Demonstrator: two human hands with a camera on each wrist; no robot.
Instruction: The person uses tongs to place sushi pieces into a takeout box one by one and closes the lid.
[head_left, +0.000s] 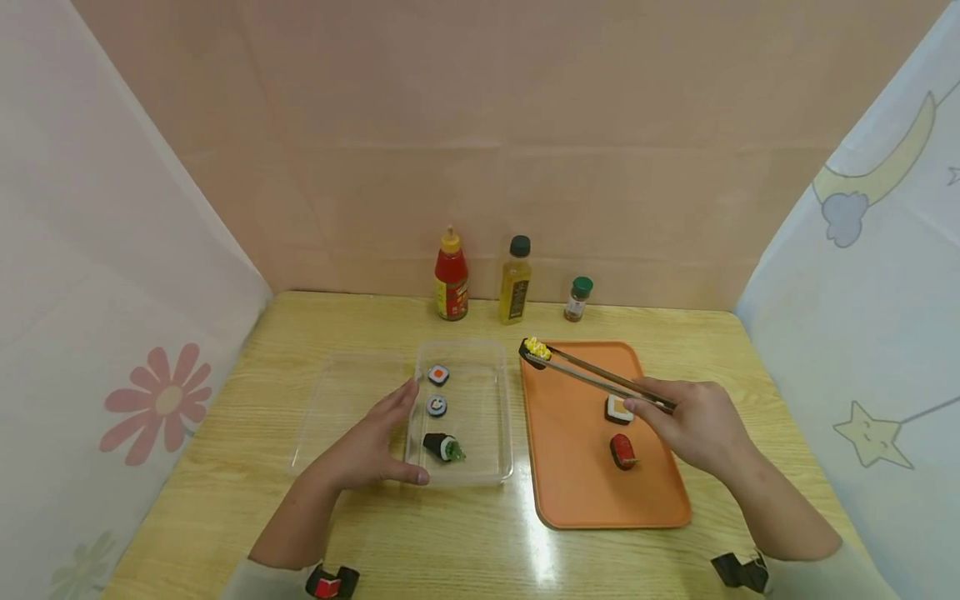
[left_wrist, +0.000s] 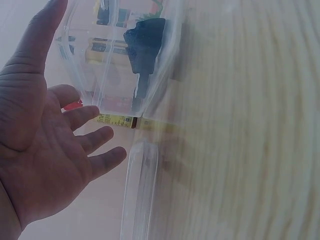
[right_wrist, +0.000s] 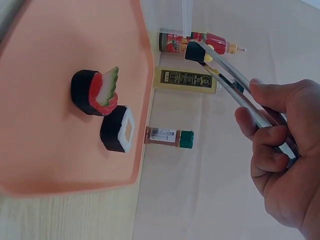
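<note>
My right hand [head_left: 701,421] grips metal tongs [head_left: 592,367]. Their tips pinch a dark-wrapped sushi piece with yellow corn topping [head_left: 537,351], held above the far left corner of an orange tray [head_left: 577,483]. On that tray lie a white-topped sushi [head_left: 618,409] and a red-topped sushi [head_left: 622,452]. With its fingers spread, my left hand [head_left: 367,450] rests by the left wall of a clear plastic container [head_left: 483,479]; its thumb lies near the front corner. Inside are two small sushi rolls, one with an orange centre [head_left: 438,374], one pale [head_left: 437,406], and a hand roll [head_left: 442,447].
Left of the container lies a clear plastic lid [head_left: 337,400], partly behind my left hand. At the table's back stand a red sauce bottle [head_left: 452,283], an oil bottle [head_left: 515,283] and a green-capped spice jar [head_left: 577,300]. Cloth walls enclose the table on three sides.
</note>
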